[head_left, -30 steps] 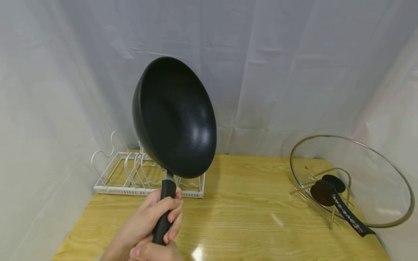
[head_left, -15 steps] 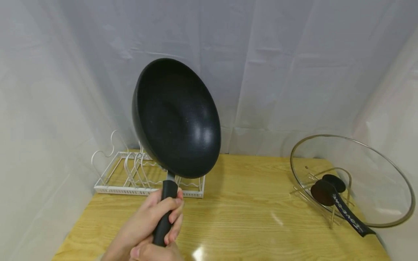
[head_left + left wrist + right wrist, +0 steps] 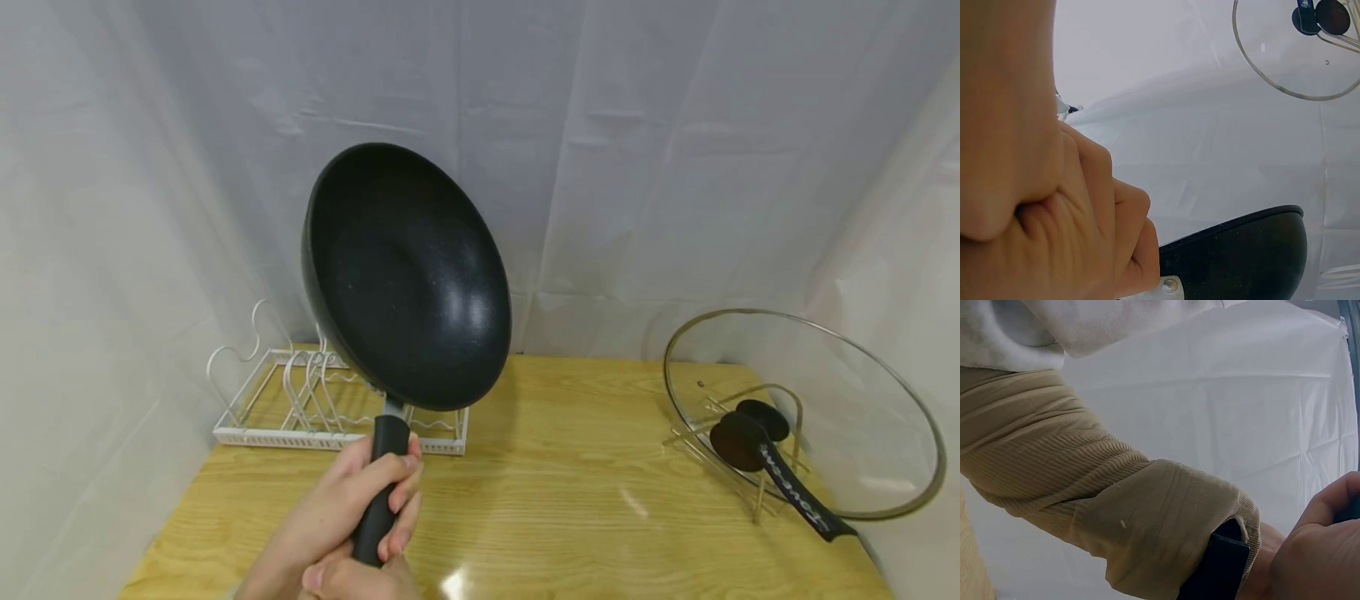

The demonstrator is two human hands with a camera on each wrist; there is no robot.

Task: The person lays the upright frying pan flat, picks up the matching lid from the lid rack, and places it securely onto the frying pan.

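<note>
A deep black wok [image 3: 408,279] is held up at the left of centre in the head view, its dark inside turned towards me. My left hand [image 3: 341,500] grips the upper part of its black handle [image 3: 373,529], thumb across the front and fingers wrapped round to the right side. Below it, my right hand [image 3: 363,579] holds the handle's lower end, partly cut off by the frame. In the left wrist view the curled left hand [image 3: 1091,219] sits right beside the metal handle joint [image 3: 1169,287], with the wok's outer side [image 3: 1241,256] beyond.
Behind the wok, a white wire rack [image 3: 300,437] stands on the wooden table [image 3: 570,475]. At the right, a large glass lid [image 3: 862,400] with a black knob and handle leans on a gold-coloured wire stand [image 3: 759,500]. Pale sheeting [image 3: 637,167] encloses the table.
The wok has turned slightly so its inside faces me more, and its top rim has dropped a little. Both hands keep their hold on the handle.
</note>
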